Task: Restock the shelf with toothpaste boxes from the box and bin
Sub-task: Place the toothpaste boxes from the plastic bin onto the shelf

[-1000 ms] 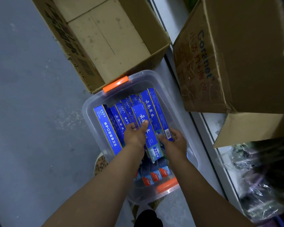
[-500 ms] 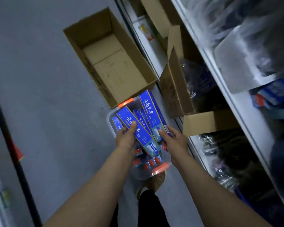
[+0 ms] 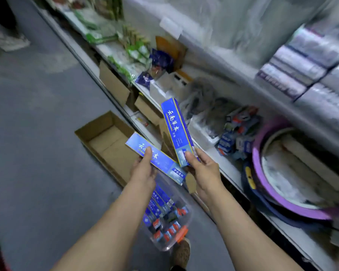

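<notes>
At frame centre, our left hand [image 3: 143, 171] and right hand [image 3: 203, 167] each grip a long blue toothpaste box [image 3: 157, 158], above the clear plastic bin [image 3: 184, 229].

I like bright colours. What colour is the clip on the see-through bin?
Orange. The clip shows in the head view, on the bin.

1. Purple-rimmed basins [image 3: 266, 184], stacked, well right of the hands.
2. Green-packaged goods [image 3: 134, 48], far beyond the hands.
3. Plastic-wrapped white packs [image 3: 294, 75], above and right of the hands.
4. Grey floor [image 3: 37, 133], left of the hands.
5. Patterned shoe [image 3: 182, 253], below the hands.
</notes>
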`<move>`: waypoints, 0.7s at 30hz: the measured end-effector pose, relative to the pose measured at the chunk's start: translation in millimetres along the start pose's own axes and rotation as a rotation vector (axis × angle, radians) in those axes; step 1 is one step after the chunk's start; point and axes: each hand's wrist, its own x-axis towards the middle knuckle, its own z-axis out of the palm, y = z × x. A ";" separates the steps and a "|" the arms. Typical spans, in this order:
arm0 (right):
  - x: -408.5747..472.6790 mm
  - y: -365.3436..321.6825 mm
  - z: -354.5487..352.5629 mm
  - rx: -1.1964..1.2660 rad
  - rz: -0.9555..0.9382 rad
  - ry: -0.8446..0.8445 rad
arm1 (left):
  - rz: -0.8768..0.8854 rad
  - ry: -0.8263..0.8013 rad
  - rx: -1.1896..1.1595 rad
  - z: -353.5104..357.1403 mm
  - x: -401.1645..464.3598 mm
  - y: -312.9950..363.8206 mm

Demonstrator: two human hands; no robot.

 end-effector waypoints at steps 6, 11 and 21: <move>-82.0 -139.5 -6.7 0.067 -0.259 0.094 | 0.116 -0.236 0.009 86.6 -120.5 75.5; -157.0 -240.0 -32.9 0.109 -0.511 0.159 | 0.161 -0.509 -0.013 160.9 -224.0 100.5; -301.6 -399.9 -129.9 0.105 -0.977 0.446 | 0.143 -0.896 0.023 286.5 -401.7 82.4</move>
